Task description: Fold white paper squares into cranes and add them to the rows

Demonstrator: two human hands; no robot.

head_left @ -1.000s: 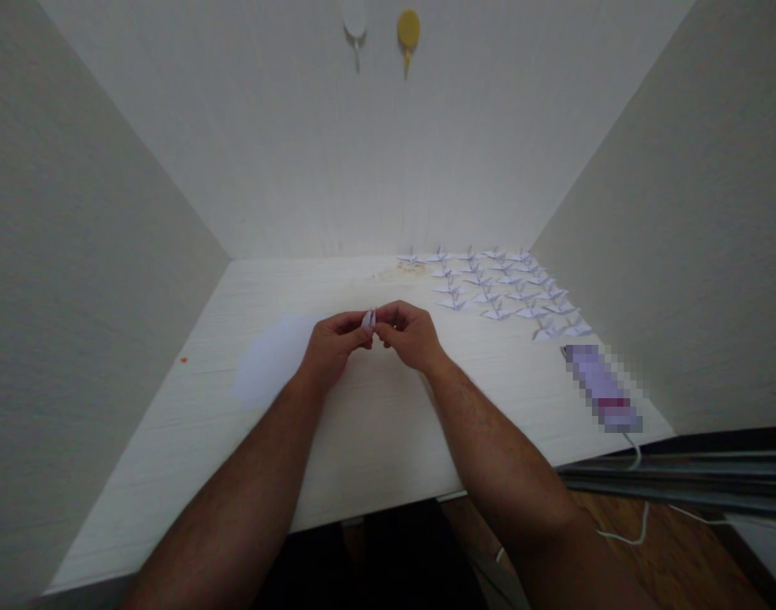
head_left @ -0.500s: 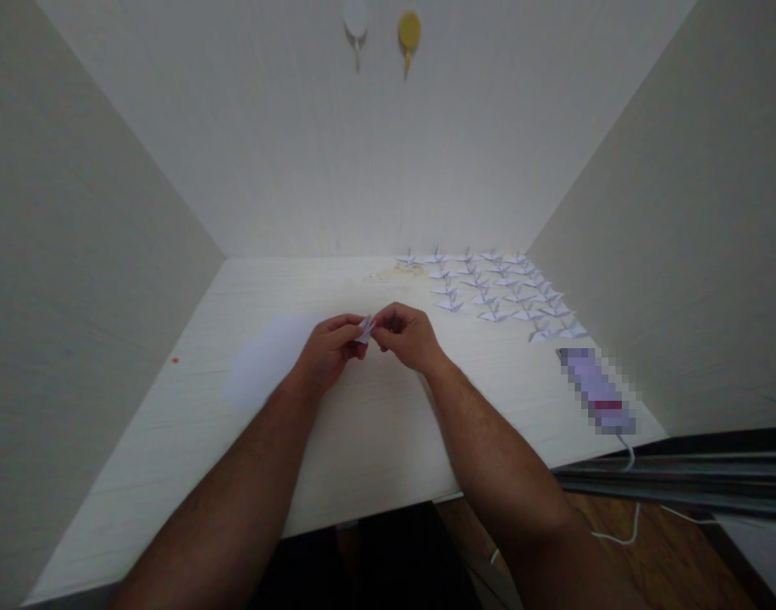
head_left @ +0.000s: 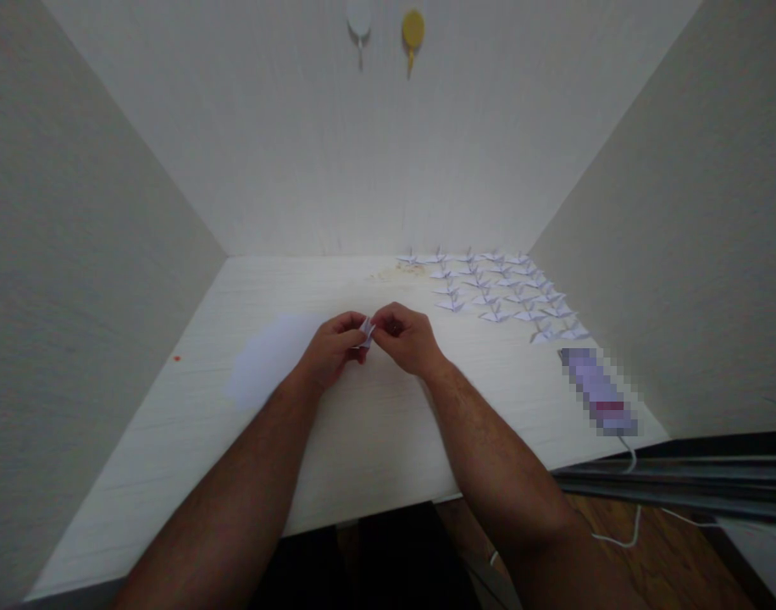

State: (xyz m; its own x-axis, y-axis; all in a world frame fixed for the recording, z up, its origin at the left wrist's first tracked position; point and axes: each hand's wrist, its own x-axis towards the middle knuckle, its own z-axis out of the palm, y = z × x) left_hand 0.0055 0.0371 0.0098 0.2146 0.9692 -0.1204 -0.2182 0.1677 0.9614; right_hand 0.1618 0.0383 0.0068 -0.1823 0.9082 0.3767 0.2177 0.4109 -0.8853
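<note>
Both hands meet above the middle of the white table (head_left: 375, 424), and between them sits a small folded paper piece (head_left: 365, 329), pale and creased, held just off the tabletop. The left hand (head_left: 329, 349) pinches it from the left with fingers curled in tight, and the right hand (head_left: 406, 339) grips it from the other side, fingertips closed on the paper's edge. Just left of the hands a flat paper sheet (head_left: 267, 360) lies on the table. Farther back on the right, rows of finished paper cranes (head_left: 499, 288) stand close together, and near them lies a blurred purple packet (head_left: 599, 391) beside a white cord (head_left: 623, 529).
</note>
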